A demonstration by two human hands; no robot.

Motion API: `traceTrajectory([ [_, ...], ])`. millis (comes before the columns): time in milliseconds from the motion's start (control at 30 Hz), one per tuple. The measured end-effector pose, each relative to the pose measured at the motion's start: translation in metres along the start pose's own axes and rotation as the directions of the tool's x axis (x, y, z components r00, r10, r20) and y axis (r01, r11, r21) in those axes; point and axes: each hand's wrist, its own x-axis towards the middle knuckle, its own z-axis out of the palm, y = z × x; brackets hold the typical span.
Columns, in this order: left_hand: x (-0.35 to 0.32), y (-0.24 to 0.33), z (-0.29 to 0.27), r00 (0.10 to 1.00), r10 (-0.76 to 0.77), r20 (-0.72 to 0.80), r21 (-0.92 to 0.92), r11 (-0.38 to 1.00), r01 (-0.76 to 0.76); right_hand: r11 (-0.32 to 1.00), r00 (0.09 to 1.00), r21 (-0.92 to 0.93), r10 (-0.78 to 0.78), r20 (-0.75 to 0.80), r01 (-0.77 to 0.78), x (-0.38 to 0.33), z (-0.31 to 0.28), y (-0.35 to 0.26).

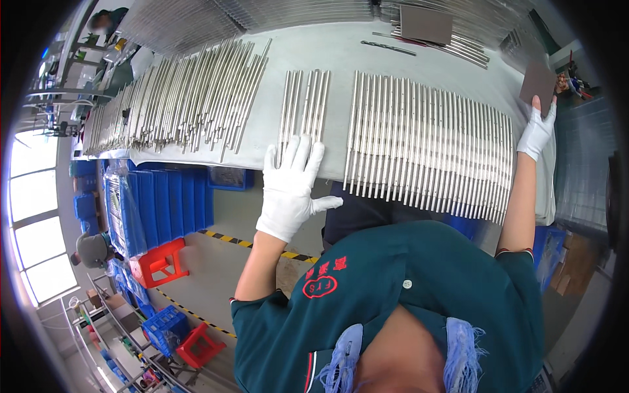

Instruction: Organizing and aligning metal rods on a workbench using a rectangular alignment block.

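Observation:
White gloves cover both my hands. My left hand [288, 190] lies with fingers stretched and thumb out over the near ends of a small group of metal rods [305, 105]. At the table's right end, my right hand [538, 131] grips a flat brown rectangular pad [538, 86], which looks like an abrasive sheet; one fingertip shows bare. Between my hands, a wide row of silver rods [426, 144] lies side by side, with small holes along them and near ends past the table edge.
A large pile of rods [190, 98] covers the table's left part. Another brown pad [426, 25] rests on rods at the back, near a dark drill bit [388, 48]. Blue crates [173, 203] and a red stool [160, 263] stand at left; a person [95, 250] is beyond.

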Motion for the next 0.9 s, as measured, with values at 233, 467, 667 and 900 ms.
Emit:
traceTrajectory([
  [233, 0.019, 0.035, 0.006, 0.986, 0.166, 0.02, -0.16, 0.974, -0.161, 0.997, 1.0, -0.067, -0.026, -0.005, 0.026, 0.0, 0.001, 0.0],
  [467, 0.024, 0.04, 0.011, 0.976, 0.217, 0.018, -0.178, 0.961, -0.211, 1.0, 0.999, -0.002, 0.03, -0.011, -0.03, -0.002, 0.001, -0.004],
  [667, 0.013, 0.025, 0.008, 0.983, 0.175, 0.059, -0.127, 0.978, -0.167, 1.0, 1.0, 0.0, 0.03, 0.001, -0.03, -0.002, 0.002, -0.004],
  [900, -0.005, 0.002, 0.004, 0.998, 0.065, 0.014, -0.019, 0.998, -0.065, 0.999, 1.0, -0.012, 0.029, 0.011, -0.029, 0.001, -0.004, 0.003],
])
